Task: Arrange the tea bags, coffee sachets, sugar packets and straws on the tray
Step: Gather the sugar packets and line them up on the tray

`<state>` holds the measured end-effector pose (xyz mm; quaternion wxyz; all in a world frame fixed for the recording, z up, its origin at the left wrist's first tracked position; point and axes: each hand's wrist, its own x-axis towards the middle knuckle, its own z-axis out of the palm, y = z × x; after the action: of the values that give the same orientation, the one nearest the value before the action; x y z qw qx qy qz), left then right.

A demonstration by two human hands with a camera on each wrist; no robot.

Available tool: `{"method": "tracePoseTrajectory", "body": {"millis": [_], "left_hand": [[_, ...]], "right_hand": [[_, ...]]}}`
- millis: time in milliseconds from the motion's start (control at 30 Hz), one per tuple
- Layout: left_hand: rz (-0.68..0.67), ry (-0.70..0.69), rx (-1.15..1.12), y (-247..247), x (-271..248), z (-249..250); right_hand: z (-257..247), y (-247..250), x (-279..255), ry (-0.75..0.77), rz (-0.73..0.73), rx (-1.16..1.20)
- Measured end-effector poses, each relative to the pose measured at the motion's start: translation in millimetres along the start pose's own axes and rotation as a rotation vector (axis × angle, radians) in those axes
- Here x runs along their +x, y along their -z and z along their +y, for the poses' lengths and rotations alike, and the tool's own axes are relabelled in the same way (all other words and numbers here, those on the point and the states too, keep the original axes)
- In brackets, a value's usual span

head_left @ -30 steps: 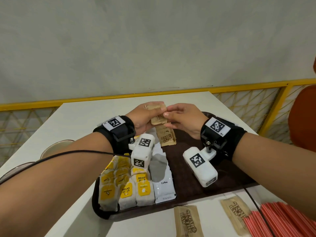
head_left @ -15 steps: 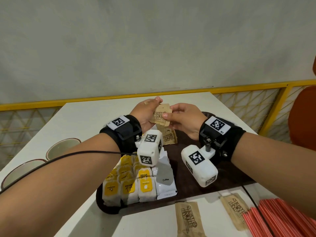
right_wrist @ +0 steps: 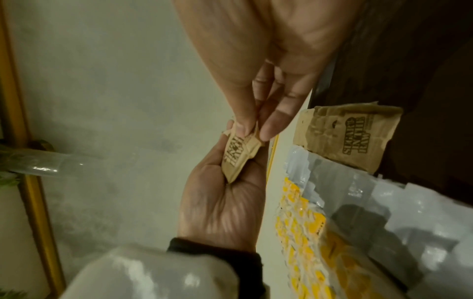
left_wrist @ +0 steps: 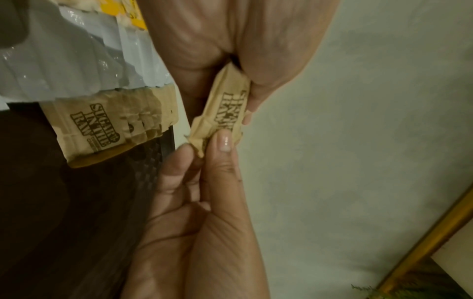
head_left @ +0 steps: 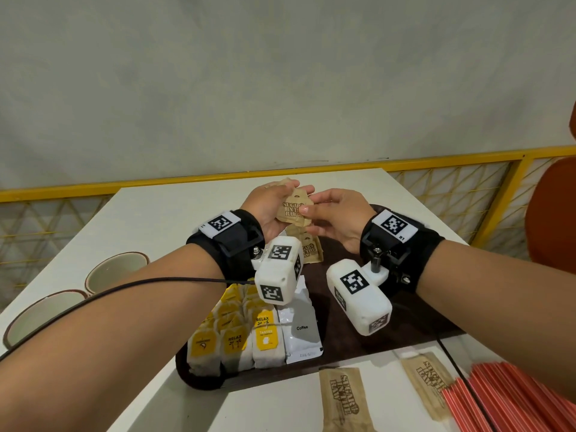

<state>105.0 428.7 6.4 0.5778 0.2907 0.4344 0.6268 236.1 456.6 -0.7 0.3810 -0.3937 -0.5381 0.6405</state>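
Both hands hold brown sugar packets point(head_left: 291, 207) above the far end of the dark brown tray point(head_left: 343, 338). My left hand point(head_left: 274, 204) grips the small stack, and my right hand point(head_left: 327, 213) pinches the front packet point(left_wrist: 225, 119) by its edge point(right_wrist: 240, 153). More sugar packets point(head_left: 310, 251) lie in a row on the tray point(left_wrist: 89, 131). Yellow-labelled tea bags point(head_left: 233, 335) and white coffee sachets point(head_left: 300, 332) fill the tray's near left part. Two sugar packets point(head_left: 344, 400) lie on the table in front of the tray, next to red straws point(head_left: 511, 400).
Two cream cups point(head_left: 115, 272) stand at the table's left edge. A yellow railing point(head_left: 467, 194) runs behind the white table point(head_left: 168, 219), and an orange chair point(head_left: 551, 213) is at the far right. A black cable point(head_left: 124, 288) crosses my left forearm.
Both hands have lifted the sugar packets up from the tray's row, and the front packet now faces me upright.
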Motion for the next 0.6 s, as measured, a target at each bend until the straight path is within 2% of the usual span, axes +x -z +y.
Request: {"method": "tracePoseTrajectory", "body": {"millis": [200,300,433,533,600], "left_hand": [[0.029,-0.014,-0.010,-2.6,-4.1,2.7],[0.048,-0.052,-0.013,-3.4,-5.8,2.0],[0.058,-0.138,0.096,-1.0,-7.6,3.3],[0.131,-0.181,0.352,7.9,-2.3,5.5],[0.143,-0.199,0.745,15.4,4.3,9.4]], "right_hand": [[-4.2,4.7,-1.6,-0.036,-0.065,0.064],[-4.6,8.2,-1.4,-0.059,-0.074,0.078],[-2.6,19.3,-1.4,-0.097,-0.059,0.060],[2.9,33.3,-3.3,-0.149,-0.049,0.018],[8.5,41.1,-5.0,-0.195,-0.044,-0.050]]}}
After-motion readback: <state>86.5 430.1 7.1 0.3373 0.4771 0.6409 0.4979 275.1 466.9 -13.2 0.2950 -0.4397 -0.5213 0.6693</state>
